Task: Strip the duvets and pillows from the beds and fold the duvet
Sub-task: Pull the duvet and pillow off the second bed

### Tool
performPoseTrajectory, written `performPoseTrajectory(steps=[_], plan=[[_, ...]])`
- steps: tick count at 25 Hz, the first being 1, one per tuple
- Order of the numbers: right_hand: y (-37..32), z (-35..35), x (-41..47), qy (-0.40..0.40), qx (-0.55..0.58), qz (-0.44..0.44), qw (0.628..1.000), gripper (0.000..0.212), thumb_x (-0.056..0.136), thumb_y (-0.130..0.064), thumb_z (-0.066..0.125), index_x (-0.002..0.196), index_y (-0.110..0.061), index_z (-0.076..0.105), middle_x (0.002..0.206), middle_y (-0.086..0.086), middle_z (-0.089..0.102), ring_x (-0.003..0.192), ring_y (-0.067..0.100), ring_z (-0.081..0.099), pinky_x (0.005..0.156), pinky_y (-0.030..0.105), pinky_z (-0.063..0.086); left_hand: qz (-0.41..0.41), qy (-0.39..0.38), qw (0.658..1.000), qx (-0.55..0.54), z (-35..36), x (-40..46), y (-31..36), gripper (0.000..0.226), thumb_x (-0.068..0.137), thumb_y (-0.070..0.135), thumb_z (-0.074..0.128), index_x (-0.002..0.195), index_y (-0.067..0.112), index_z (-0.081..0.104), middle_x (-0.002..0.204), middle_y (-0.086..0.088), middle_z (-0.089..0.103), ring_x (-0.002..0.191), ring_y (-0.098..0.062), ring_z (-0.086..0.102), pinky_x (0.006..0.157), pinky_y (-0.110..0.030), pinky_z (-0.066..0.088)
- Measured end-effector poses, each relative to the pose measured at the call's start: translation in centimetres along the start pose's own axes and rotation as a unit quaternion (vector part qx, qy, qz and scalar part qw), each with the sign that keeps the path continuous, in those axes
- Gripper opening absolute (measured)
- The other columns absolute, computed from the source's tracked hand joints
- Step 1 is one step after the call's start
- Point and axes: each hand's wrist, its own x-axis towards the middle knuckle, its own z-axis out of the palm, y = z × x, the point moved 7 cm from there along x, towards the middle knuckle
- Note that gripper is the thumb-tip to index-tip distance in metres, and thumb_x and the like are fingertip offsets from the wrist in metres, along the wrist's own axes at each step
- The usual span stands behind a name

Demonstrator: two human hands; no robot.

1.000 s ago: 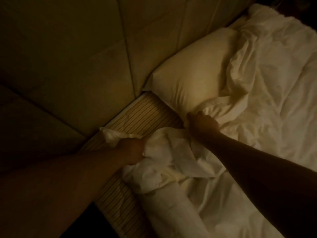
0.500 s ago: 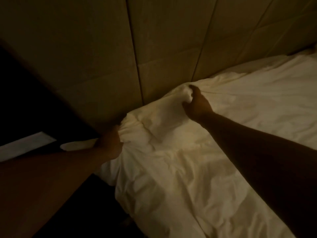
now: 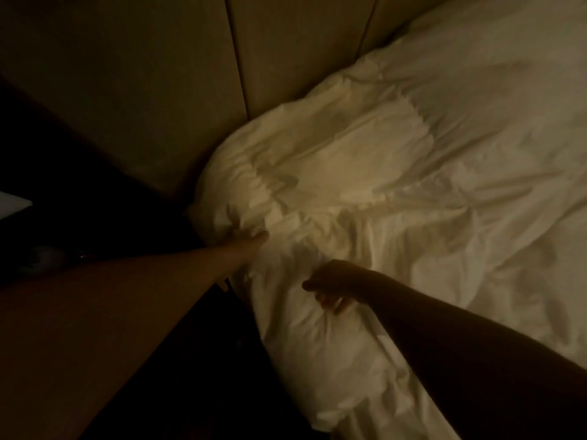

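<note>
My left hand (image 3: 246,246) grips the rumpled white cotton duvet (image 3: 397,192); my right hand (image 3: 333,285) hovers curled beside it, needing a fresh hold to strip it.

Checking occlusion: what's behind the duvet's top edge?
Padded headboard panels rise directly behind the duvet. Any pillow or mattress beneath is covered, not visible.

You've got a white, badly rumpled duvet (image 3: 397,185) bunched up against the padded headboard (image 3: 143,90), one corner spilling off the bed's edge.
</note>
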Motion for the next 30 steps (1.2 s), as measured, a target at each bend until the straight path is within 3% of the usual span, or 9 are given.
performPoseTrajectory(steps=[4,8,11,14,18,22,25,27,30], plan=[[0.8,2.7,2.8,0.092,-0.014,-0.065,0.994,0.057,0.085,-0.043,0.068,0.132,-0.016,0.051,0.125,0.005,0.058,0.109,0.022,0.059,0.090,0.033,0.048,0.045,-0.049,0.998,0.002,4.3,2.2,-0.1,0.086,0.082,0.072,0.051,0.152,0.034,0.017,0.145,-0.002,0.043,0.125,-0.032,0.050,0.072,-0.037,0.050],[2.8,3.4,0.6,0.169,0.002,-0.091,0.981,0.042,0.092,-0.039,0.056,0.130,-0.022,0.054,0.132,0.003,0.053,0.116,0.020,0.052,0.095,0.031,0.041,0.113,0.052,0.989,0.085,6.1,2.3,1.1,0.081,0.092,0.053,0.053,0.154,0.014,0.021,0.157,-0.012,0.028,0.142,-0.034,0.031,0.113,-0.041,0.032],[7.1,3.6,-4.3,0.285,0.048,-0.100,0.952,0.034,0.095,-0.033,0.050,0.126,-0.020,0.058,0.127,0.003,0.055,0.119,0.021,0.051,0.101,0.030,0.036,0.196,0.120,0.957,0.179,8.3,-0.8,2.5,0.074,0.092,0.049,0.051,0.152,0.012,0.026,0.156,-0.015,0.028,0.142,-0.036,0.028,0.116,-0.044,0.026],[14.9,4.4,-9.8,0.367,0.111,-0.047,0.922,0.029,0.093,-0.033,0.050,0.119,-0.022,0.059,0.116,0.000,0.059,0.106,0.021,0.057,0.092,0.033,0.047,0.204,0.165,0.928,0.266,11.4,-6.3,3.4,0.082,0.090,0.048,0.054,0.153,0.011,0.016,0.156,-0.014,0.019,0.141,-0.038,0.019,0.114,-0.050,0.024],[28.8,7.7,-17.4,0.425,0.128,0.107,0.890,0.037,0.092,-0.038,0.052,0.126,-0.025,0.052,0.123,0.003,0.055,0.114,0.024,0.051,0.095,0.040,0.046,0.513,0.097,0.731,0.438,22.8,-16.8,5.7,0.060,0.087,0.045,0.058,0.137,0.017,0.042,0.139,-0.011,0.039,0.124,-0.037,0.033,0.101,-0.046,0.037],[43.0,14.1,-23.1,0.435,0.152,0.253,0.851,0.067,0.084,-0.040,0.060,0.143,-0.025,0.030,0.139,0.010,0.035,0.126,0.033,0.035,0.099,0.047,0.038,0.655,-0.057,0.559,0.505,37.4,-25.8,0.8,0.062,0.079,0.060,0.043,0.121,0.019,0.060,0.122,-0.006,0.055,0.115,-0.033,0.043,0.096,-0.043,0.045],[52.0,21.0,-23.3,0.382,0.192,0.319,0.846,0.082,0.082,-0.048,0.058,0.148,-0.024,0.015,0.148,0.013,0.020,0.135,0.037,0.023,0.108,0.054,0.023,0.641,-0.166,0.409,0.628,46.3,-28.9,-8.5,0.079,0.068,0.076,0.035,0.125,0.025,0.052,0.125,0.000,0.047,0.118,-0.025,0.040,0.093,-0.041,0.044],[57.0,25.8,-22.7,0.384,0.191,0.353,0.831,0.074,0.084,-0.055,0.047,0.145,-0.020,0.024,0.148,0.014,0.028,0.136,0.036,0.026,0.108,0.054,0.018,0.594,-0.164,0.319,0.720,50.6,-27.4,-14.9,0.087,0.066,0.084,0.031,0.129,0.025,0.046,0.127,0.000,0.043,0.118,-0.025,0.041,0.091,-0.043,0.040],[59.6,31.8,-19.5,0.365,0.171,0.318,0.858,0.045,0.092,-0.055,0.037,0.121,-0.023,0.051,0.122,0.007,0.056,0.115,0.034,0.049,0.098,0.049,0.030,0.569,-0.145,0.275,0.761,53.6,-24.4,-20.1,0.069,0.093,0.067,0.018,0.118,0.017,0.057,0.116,-0.007,0.058,0.104,-0.031,0.059,0.084,-0.043,0.049]])
